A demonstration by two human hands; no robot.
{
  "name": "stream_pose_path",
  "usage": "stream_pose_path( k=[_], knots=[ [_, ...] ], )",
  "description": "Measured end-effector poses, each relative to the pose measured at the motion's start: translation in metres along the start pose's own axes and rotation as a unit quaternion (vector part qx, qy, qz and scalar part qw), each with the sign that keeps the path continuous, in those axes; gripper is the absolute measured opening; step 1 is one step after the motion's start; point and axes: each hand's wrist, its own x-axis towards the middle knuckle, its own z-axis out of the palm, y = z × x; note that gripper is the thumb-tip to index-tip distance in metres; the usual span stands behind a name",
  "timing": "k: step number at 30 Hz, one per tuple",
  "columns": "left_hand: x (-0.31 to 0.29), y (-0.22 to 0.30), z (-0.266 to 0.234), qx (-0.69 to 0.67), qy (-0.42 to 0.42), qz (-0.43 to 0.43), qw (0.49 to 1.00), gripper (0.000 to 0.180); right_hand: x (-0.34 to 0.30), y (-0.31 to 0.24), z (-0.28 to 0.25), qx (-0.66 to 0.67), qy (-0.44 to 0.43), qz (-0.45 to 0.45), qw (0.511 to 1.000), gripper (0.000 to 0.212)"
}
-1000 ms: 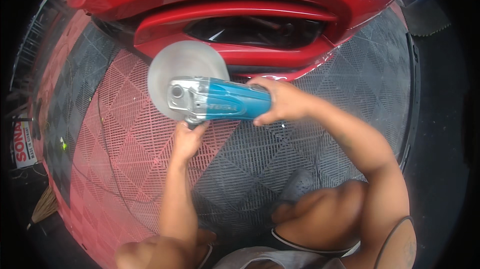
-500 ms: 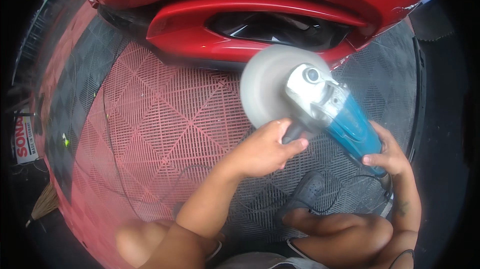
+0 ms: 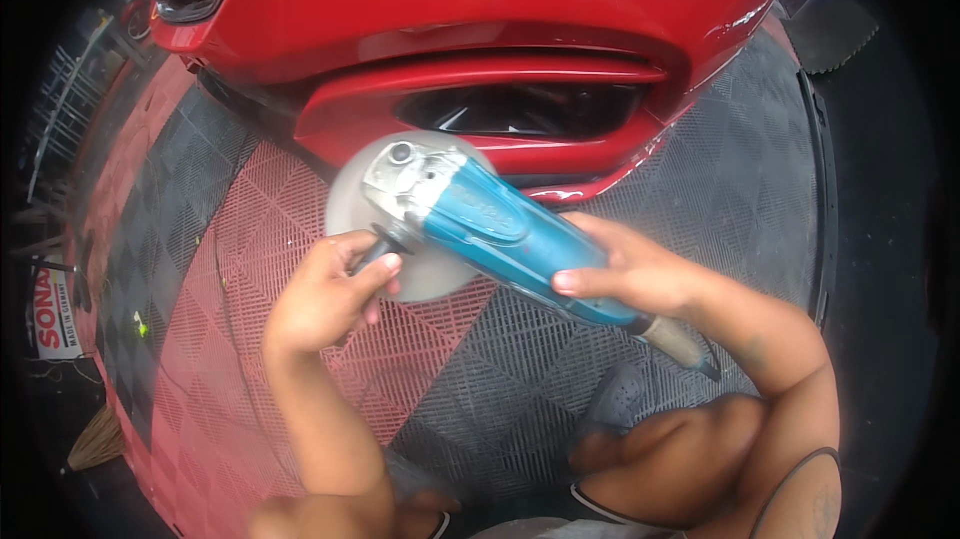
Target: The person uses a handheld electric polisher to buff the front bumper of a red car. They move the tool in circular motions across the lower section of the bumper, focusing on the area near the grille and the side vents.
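A blue and silver electric polisher [image 3: 515, 234] is in both my hands, in front of the lower bumper. My left hand [image 3: 325, 289] is closed round its dark side handle [image 3: 378, 247]. Around the rear of the blue body wraps my right hand [image 3: 630, 269], thumb on top. The pale round pad [image 3: 350, 184] under the silver head looks smeared, as if spinning. It overlaps the lower edge of the red car bumper [image 3: 470, 4]; whether they touch I cannot tell. A dark glossy inset [image 3: 530, 109] sits in the bumper above the tool.
Red and grey slatted floor tiles [image 3: 250, 229] lie under the car and round my bent legs [image 3: 690, 449]. At the far left stand a white sign [image 3: 58, 314] and a straw broom [image 3: 97, 437]. A dark edge strip [image 3: 822, 189] borders the tiles at right.
The polisher has swung left along the bumper with both hands on it, and its body lies closer to level. More of the car's front shows at the top.
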Motion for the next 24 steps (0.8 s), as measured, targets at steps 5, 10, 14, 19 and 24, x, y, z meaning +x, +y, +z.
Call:
stream_pose_path(
  k=[5, 10, 14, 19, 24],
  knots=[
    [0.015, 0.015, 0.024, -0.088, -0.141, 0.058, 0.984, 0.026, -0.054, -0.01, -0.022, 0.059, 0.05, 0.044, 0.996, 0.097],
    [0.029, 0.016, 0.073, -0.285, -0.251, 0.061, 0.923, 0.026, -0.111, -0.018, -0.043, 0.018, 0.132, 0.069, 0.989, 0.106],
    [0.033, 0.007, 0.072, -0.323, -0.239, 0.067, 0.913, 0.024, -0.1, -0.021, -0.044, 0.041, 0.126, 0.073, 0.988, 0.104],
    [0.019, -0.011, 0.027, -0.391, -0.15, 0.053, 0.907, 0.025, -0.049, -0.015, -0.03, 0.081, 0.046, 0.044, 0.995, 0.1],
    [-0.001, -0.036, -0.02, -0.38, -0.054, 0.104, 0.917, 0.023, 0.002, -0.013, 0.002, 0.069, -0.019, 0.027, 0.997, 0.096]
  ],
)
